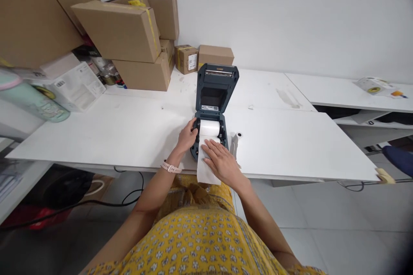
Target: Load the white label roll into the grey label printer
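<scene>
Right hand (222, 162), paper strip (204, 172) directly beneath

White wall (300, 21), grey tiled floor (332, 210).

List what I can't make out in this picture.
All in the head view:
White paper strip: partly hidden by the right hand.
White rectangular sticker inside the open dark-blue printer lid: print too small.
Mint-green cylindrical bottle: one end cut off by the left edge.

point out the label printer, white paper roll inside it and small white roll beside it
Label printer (214, 96), head view: inside of raised lid.
White paper roll (209, 128), head view: curved top.
Small white roll (236, 139), head view: its side.
</scene>
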Demonstrator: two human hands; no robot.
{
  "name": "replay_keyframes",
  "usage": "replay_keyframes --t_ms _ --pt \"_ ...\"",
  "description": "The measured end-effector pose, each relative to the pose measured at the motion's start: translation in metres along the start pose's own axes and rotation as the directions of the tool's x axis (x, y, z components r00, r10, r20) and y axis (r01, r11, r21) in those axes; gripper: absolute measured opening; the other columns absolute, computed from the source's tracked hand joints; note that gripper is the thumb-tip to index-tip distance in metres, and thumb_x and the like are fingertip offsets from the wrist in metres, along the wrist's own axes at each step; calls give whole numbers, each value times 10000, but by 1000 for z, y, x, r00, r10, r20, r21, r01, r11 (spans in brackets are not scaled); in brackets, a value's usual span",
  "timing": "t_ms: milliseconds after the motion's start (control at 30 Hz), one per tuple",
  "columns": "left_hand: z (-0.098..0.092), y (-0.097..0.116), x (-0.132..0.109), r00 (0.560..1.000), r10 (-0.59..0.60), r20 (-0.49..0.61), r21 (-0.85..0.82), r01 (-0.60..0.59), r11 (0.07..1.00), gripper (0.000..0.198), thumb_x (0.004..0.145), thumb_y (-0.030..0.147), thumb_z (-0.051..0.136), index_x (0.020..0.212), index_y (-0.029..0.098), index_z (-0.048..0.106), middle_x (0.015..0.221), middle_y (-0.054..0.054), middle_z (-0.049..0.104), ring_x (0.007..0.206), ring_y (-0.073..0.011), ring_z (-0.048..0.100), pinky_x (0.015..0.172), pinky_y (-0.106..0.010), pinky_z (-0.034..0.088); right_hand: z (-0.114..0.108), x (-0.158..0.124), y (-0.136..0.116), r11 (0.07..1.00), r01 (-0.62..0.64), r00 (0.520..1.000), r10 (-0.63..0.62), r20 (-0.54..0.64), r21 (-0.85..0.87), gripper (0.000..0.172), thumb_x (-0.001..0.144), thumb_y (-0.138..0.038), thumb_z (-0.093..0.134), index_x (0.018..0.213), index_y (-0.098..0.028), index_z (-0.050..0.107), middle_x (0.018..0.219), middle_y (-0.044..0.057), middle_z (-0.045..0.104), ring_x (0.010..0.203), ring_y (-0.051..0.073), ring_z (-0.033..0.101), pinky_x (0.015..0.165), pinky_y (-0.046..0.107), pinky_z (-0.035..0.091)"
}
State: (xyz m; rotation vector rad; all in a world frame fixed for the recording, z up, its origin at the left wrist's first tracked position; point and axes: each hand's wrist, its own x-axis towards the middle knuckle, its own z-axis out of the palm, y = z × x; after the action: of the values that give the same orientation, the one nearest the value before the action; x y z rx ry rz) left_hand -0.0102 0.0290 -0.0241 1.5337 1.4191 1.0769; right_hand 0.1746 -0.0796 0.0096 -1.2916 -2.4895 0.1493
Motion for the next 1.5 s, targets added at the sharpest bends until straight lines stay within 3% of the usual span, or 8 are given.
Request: replay_keyframes --t_ms 400,633,700,800,833,1033,1200,1500 --pt "7 10 -15 998 -21 -65 -112 14 994 519 928 313 524 1436 207 514 1530 -105 516 1413 -263 483 1207 -440 344 -3 -5 5 996 35 999 -35 -8 79 459 1039 -358 452 1477 -228 497 1595 74 438 1495 275 394 1189 525 427" --pt "10 23 -78 993 -116 37 -315 122 941 939 813 466 745 1581 251 251 1638 -116 350 1504 -310 347 1225 -461 329 -24 -7 18 922 60 998 -49 -39 382 376 1000 -415 540 1326 -263 648 1419 83 639 1360 285 568 1112 526 504" --pt "9 22 -87 983 -158 90 -371 180 911 1015 787 474 770 1597 257 198 1632 -121 362 1479 -319 391 1199 -476 370 -44 11 39 853 35 976 84 -202 521 294 1004 -433 526 1156 -284 730 1191 51 760 1167 240 695 1022 466 569" --pt "5 21 -88 975 -180 132 -394 218 893 1062 760 488 794 1603 267 188 1627 -126 370 1455 -339 424 1171 -482 410 -75 68 84 813 -10 712 415 -567 582 409 960 -573 534 1195 -278 692 1235 69 717 1214 257 649 1087 507 499" --pt "4 21 -86 974 -181 135 -391 220 894 1065 756 492 798 1604 271 193 1629 -125 367 1457 -345 420 1167 -479 417 -84 93 99 791 17 680 439 -587 611 509 954 -634 492 1308 -290 617 1358 71 649 1305 256 587 1129 516 455" --pt "3 19 -85 977 -178 115 -358 208 910 1066 732 500 810 1593 244 236 1637 -119 353 1490 -337 364 1223 -477 334 -100 187 139 641 54 819 410 -402 765 761 923 -812 150 1343 -304 531 1441 42 553 1394 245 479 1164 543 379" --pt "-1 15 -93 977 -151 148 -339 193 921 1072 762 507 781 1610 289 164 1691 -98 223 1540 -323 263 1230 -454 320 -85 125 86 670 95 736 452 -505 737 545 985 -702 301 1147 -277 600 1230 31 632 1251 220 568 1151 465 401" --pt "-20 30 -88 982 -184 52 -430 188 883 925 874 641 585 1613 284 158 1714 -89 117 1582 -280 109 1275 -463 186 -7 1 28 701 -37 815 433 -384 712 234 958 -483 551 1088 -294 600 1496 64 522 1505 280 350 1224 562 303"
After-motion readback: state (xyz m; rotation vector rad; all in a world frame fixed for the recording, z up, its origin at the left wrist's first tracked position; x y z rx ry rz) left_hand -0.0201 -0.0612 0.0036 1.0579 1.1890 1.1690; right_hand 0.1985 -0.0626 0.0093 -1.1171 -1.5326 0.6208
